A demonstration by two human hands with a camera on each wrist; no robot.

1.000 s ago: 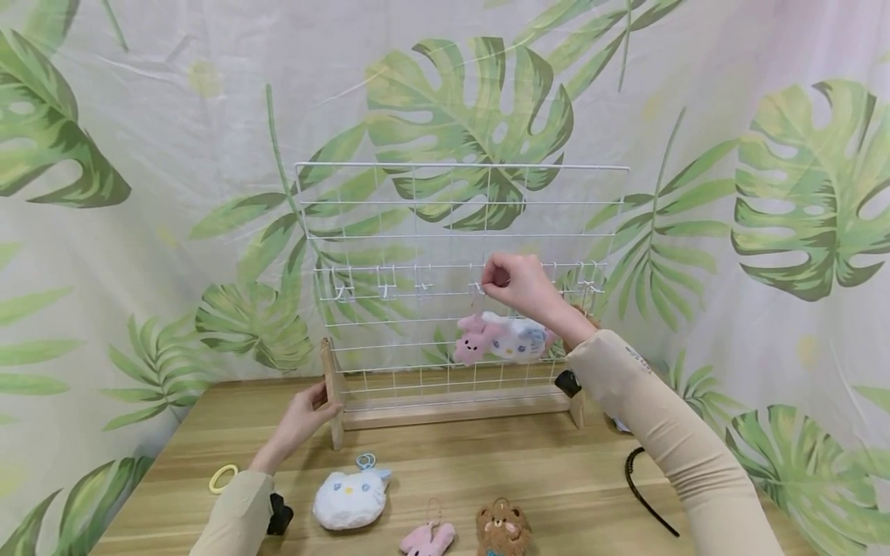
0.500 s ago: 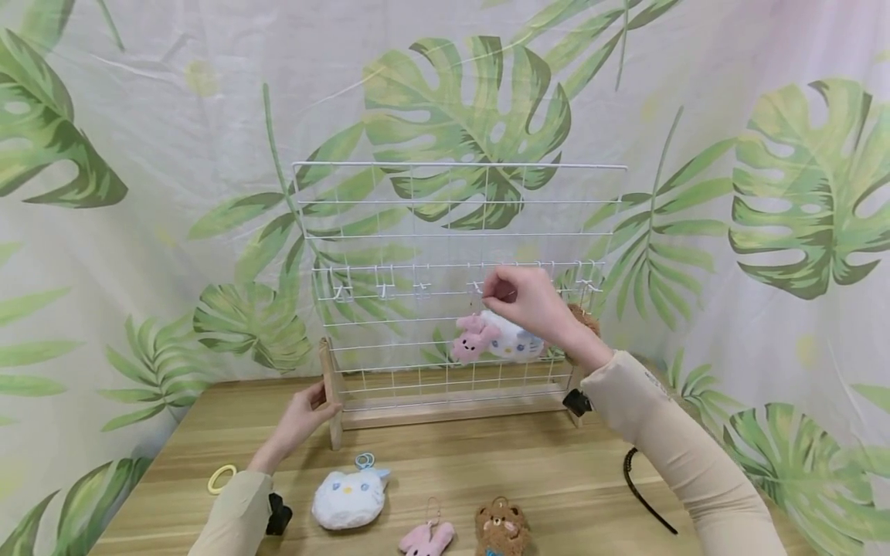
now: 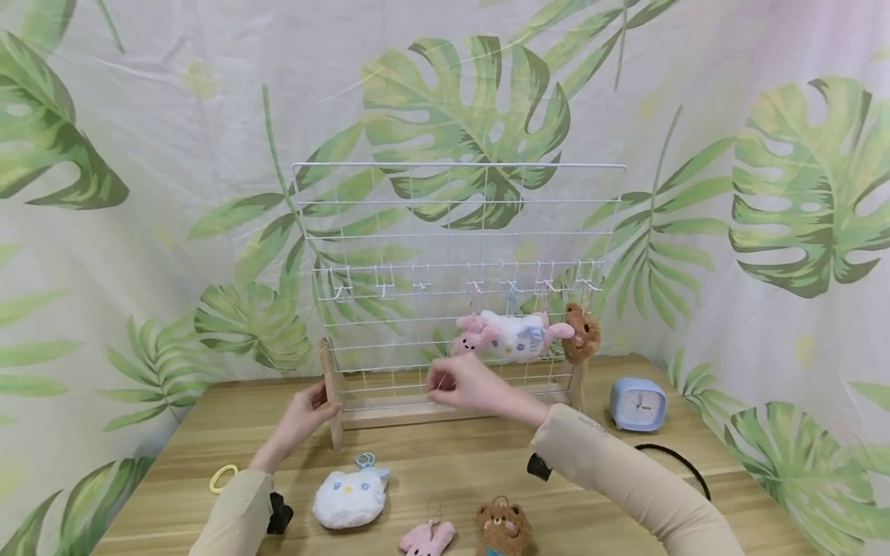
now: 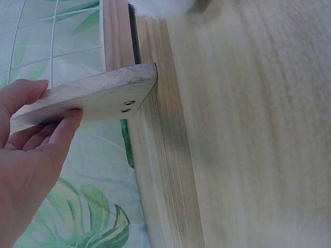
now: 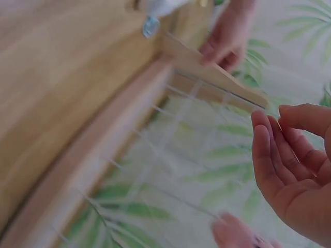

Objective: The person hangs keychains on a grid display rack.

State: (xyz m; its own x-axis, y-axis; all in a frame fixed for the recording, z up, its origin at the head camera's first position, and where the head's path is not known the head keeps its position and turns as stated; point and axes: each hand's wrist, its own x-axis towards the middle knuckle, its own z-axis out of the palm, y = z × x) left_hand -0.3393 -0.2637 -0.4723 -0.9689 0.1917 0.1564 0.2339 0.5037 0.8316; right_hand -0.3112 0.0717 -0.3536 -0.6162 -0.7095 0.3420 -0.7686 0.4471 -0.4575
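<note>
Head view: left hand (image 3: 304, 413) grips a stiff-looking pale-wood upright (image 3: 333, 371); above the loose, seemingly empty right hand (image 3: 464, 384), a likely soft pink plush toy (image 3: 470, 340) suits pinching on top.

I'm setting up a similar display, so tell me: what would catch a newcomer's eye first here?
Probably the white wire rack standing toward the back of the table, with pink, white and brown plush charms hanging on its right half. Next, the left hand gripping the rack's wooden end piece and the right hand in front of the rack. Then three more plush toys lying in the foreground.
</note>
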